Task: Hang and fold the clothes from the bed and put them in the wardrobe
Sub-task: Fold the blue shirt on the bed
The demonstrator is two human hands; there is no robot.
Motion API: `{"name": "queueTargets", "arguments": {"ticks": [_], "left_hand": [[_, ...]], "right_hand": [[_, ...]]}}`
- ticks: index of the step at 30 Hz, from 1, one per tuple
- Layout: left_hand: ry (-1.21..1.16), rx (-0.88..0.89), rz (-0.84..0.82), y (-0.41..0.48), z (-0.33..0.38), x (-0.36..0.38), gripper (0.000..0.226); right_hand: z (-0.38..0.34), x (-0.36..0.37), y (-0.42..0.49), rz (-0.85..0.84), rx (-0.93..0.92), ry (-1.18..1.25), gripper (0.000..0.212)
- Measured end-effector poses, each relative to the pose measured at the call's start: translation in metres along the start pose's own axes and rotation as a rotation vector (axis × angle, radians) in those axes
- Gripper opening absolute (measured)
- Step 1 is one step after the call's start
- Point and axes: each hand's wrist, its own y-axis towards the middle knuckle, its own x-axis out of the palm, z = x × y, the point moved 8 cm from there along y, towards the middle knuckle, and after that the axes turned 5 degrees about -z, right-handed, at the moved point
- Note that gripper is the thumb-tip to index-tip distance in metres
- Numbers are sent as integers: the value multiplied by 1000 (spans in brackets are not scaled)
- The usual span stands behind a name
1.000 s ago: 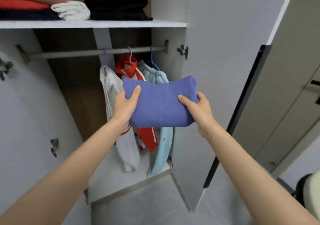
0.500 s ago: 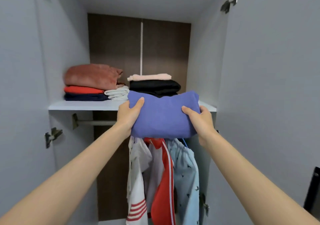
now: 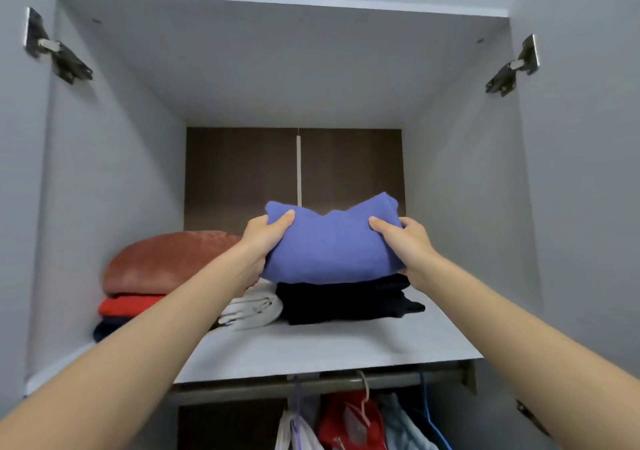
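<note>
Item: folded periwinkle-blue knit garment (image 3: 329, 245), gripped at each end by left hand (image 3: 266, 238) and right hand (image 3: 403, 241), atop the folded black clothes pile (image 3: 346, 302), right rear of the white wardrobe shelf (image 3: 329, 349); contact unclear. Step: shelving. Next, likely: seat squarely, release both ends.

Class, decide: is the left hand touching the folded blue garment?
Touching. The head view shows the left hand gripping the folded blue garment, thumb on top.
</note>
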Motion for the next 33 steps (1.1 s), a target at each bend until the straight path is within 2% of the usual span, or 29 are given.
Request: {"name": "queueTargets", "arguments": {"ticks": [5,10,15,17,20,21,23,24,26,28,30,33], "left_hand": [[-28,-27,-63,90,-6,9,35],[-37,-36,-57,163,-23,26,37],[45,-50,-16,208,-53,36,37],[295,-27,23,219,-67,35,40],[951,-51,33,219,-80,35,56],[1082,-44,39,218,-79,36,59],[1156,86,67,219,-66,43,54],[1128,178,61,219,-57,50,46],[1004,296,-12,219,-45,64,31],[917,278,-133,218,-50,78,32],[1021,201,-236,214,-70,92,40],[1083,100,-321,207,-99,97,46]], "right_hand": [[0,19,87,37,6,-54,31],[17,27,158,69,0,-91,30],[48,29,202,81,-8,-215,42],[60,30,210,58,-18,-410,40],[66,32,212,61,-25,-941,44],[60,33,211,98,-62,-1120,47],[37,43,208,181,-247,-1355,52],[25,53,204,195,-377,-1356,51],[15,73,201,81,-527,-1210,42],[30,87,206,-95,-419,-1115,39],[63,88,211,-245,-203,-1134,42],[97,76,207,-302,-93,-1139,45]]}}
